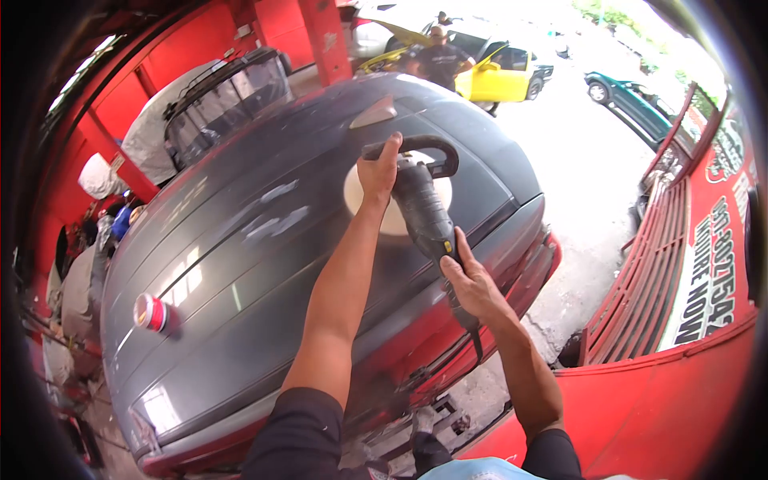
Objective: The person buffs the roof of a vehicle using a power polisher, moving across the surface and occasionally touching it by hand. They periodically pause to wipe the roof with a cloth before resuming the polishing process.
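The left hand [379, 172] and right hand [472, 280] grip a polisher [424, 206], its pad [358, 192] on the car roof [264, 264]. A tin [151, 312], contents unclear, sits well left of the grip; a fin [374, 113] is just beyond.

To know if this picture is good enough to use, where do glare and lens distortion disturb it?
Head view: black, curved edges, strong fisheye bending; head view: white glare patches on the car roof; head view: the ground outside nearly washed out.
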`<act>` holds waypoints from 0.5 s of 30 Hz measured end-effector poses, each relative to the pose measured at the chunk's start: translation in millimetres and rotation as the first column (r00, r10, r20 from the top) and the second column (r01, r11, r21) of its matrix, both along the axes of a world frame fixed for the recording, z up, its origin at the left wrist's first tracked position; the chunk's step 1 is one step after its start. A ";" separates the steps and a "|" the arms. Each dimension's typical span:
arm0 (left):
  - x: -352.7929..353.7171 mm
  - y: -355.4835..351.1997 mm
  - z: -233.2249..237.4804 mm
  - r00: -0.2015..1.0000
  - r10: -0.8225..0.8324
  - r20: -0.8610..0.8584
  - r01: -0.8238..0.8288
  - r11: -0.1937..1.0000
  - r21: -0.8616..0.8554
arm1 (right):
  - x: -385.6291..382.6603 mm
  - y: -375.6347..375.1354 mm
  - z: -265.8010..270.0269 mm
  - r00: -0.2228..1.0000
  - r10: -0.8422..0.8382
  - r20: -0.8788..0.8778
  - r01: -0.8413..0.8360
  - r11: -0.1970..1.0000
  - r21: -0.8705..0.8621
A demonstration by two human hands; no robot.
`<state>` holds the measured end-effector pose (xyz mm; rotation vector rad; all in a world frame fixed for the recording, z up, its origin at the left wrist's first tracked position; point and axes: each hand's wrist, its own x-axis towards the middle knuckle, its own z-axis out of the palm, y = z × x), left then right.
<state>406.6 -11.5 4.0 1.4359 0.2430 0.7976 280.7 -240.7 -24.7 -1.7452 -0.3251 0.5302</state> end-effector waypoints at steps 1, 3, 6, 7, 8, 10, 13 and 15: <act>14.8 -6.6 -4.8 0.999 -0.003 0.044 0.003 1.000 0.010 | 7.5 -0.7 -13.4 0.997 -0.044 0.067 0.043 0.999 0.019; 38.7 -16.6 -13.4 0.999 -0.037 -0.003 0.037 0.999 0.030 | 13.6 -7.9 -20.8 0.992 -0.099 0.082 0.094 0.994 0.059; 42.7 -43.6 -16.0 0.991 -0.127 -0.037 0.127 0.992 0.013 | 4.4 -14.4 -34.4 0.977 -0.195 0.087 0.190 0.979 0.071; 40.9 -49.8 -16.2 0.990 -0.137 -0.034 0.138 0.990 0.016 | -4.9 -16.6 -25.1 0.983 -0.185 -0.001 0.183 0.975 0.128; 37.2 -53.6 -17.0 0.989 -0.146 -0.035 0.147 0.989 0.022 | -9.1 -16.1 -30.4 0.980 -0.197 0.000 0.195 0.972 0.127; 22.8 -51.8 -16.3 0.980 -0.190 -0.063 0.192 0.981 0.020 | -22.1 -10.3 -36.2 0.959 -0.227 0.167 0.202 0.967 0.154; -14.5 -42.9 -8.0 0.971 -0.228 -0.073 0.230 0.973 0.024 | -52.6 0.6 -31.4 0.972 -0.209 0.108 0.198 0.974 0.108; -35.9 -31.6 -8.9 0.971 -0.231 -0.059 0.233 0.972 0.025 | -68.0 13.9 -75.5 0.925 -0.237 0.298 0.231 0.971 0.055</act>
